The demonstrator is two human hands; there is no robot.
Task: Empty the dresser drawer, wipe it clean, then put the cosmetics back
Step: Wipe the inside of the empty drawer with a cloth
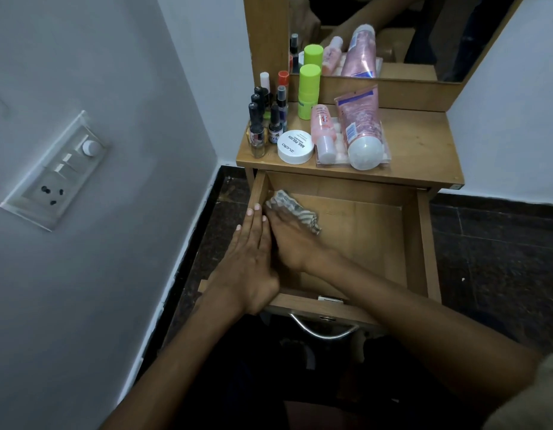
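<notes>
Drawer (377,243): pulled out, wooden; holds only a striped cloth (295,209) at its far left corner. Right hand (295,240): flat on the cloth, fingers extended, pressing it to the drawer floor. Left hand (249,259): fingers straight, laid along the drawer's left edge, holding nothing. Dresser top (418,144): nail-polish bottles (263,119) at left edge, white jar (295,146), green stick (308,91), pink tube (360,125) and small pink bottle (321,128) on a clear tray (385,161). Mirror (402,32) behind. Switch plate (56,172) on grey wall; dark floor.

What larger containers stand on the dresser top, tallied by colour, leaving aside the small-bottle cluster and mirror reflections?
Pink: 2 (pink bottle, pink tube)
Green: 1 (green-capped stick)
White: 1 (white nail polish remover jar)
Total: 4
</notes>
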